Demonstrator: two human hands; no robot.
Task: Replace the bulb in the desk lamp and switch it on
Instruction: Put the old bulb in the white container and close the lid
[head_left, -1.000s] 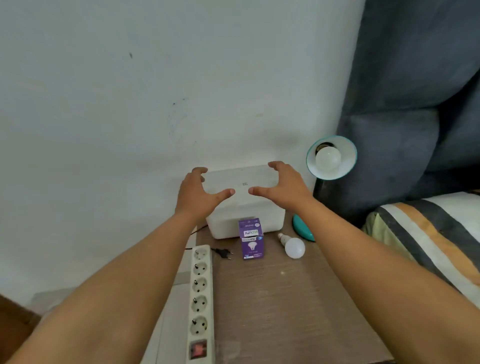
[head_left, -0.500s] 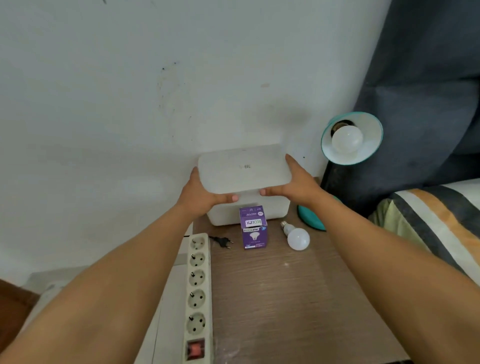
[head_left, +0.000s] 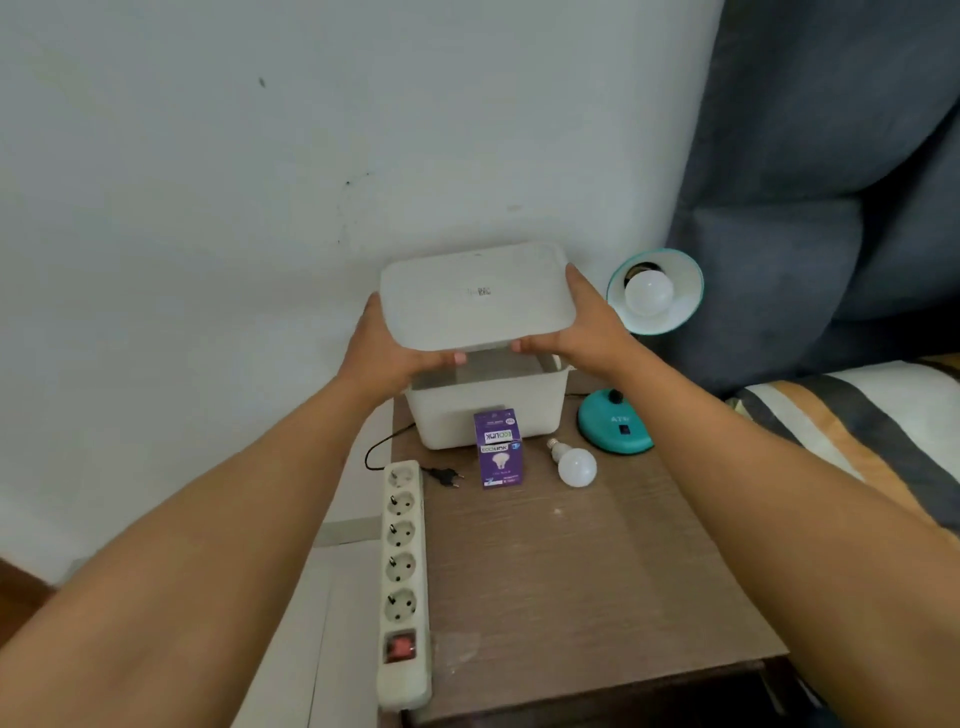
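A teal desk lamp stands at the back right of the table, its base (head_left: 614, 425) on the wood and its shade (head_left: 675, 306) facing me with a white bulb (head_left: 648, 293) screwed in. A loose white bulb (head_left: 575, 465) lies in front of the base. A purple bulb carton (head_left: 497, 448) stands upright beside it. My left hand (head_left: 387, 353) and my right hand (head_left: 589, 330) grip the two sides of a white lid (head_left: 475, 296), held lifted above the white box (head_left: 485, 410).
A white power strip (head_left: 402, 571) with a red switch lies along the left edge of the wooden table (head_left: 597, 571). The lamp's black plug (head_left: 445, 475) lies unplugged beside it. A wall stands behind, a grey headboard and striped bedding to the right.
Both hands closed on the white lid and raised it off the box, so the box's open top now shows beneath it.
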